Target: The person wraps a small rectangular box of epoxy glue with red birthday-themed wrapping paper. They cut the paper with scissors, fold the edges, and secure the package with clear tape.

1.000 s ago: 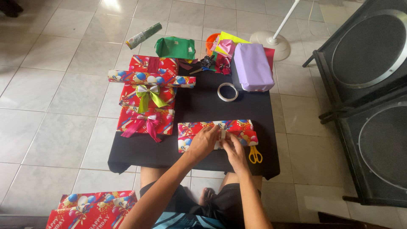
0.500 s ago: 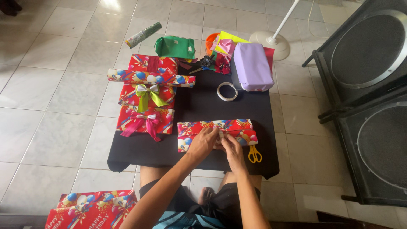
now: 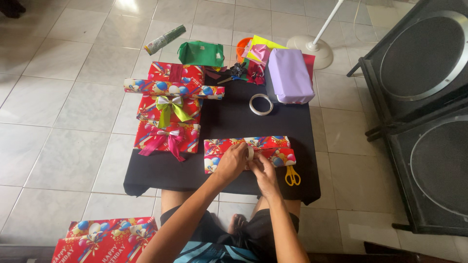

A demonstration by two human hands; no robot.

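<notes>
A low black table (image 3: 229,122), draped in matte cloth, stands on pale glossy floor tiles (image 3: 58,97), with two large dark speaker cabinets (image 3: 429,112) to its right. Along the table's left edge lie three flat red gift boxes (image 3: 168,107) in shiny balloon-print paper, two tied with satin bows, and a paper roll (image 3: 173,89) of the same print lies across them. At the far right corner sits a boxy parcel in smooth lilac paper (image 3: 290,75). Near the front edge lies the long red balloon-print parcel (image 3: 248,153), where both hands meet: the left hand (image 3: 231,163) presses flat on its top, fingers curled over the seam, while the right hand (image 3: 265,173) pinches at the paper's edge beside a pale strip of tape; whether it grips anything cannot be told. A white tape ring (image 3: 262,104) lies mid-table. Yellow-handled scissors (image 3: 291,175) rest just right of the parcel, at the front right corner.
</notes>
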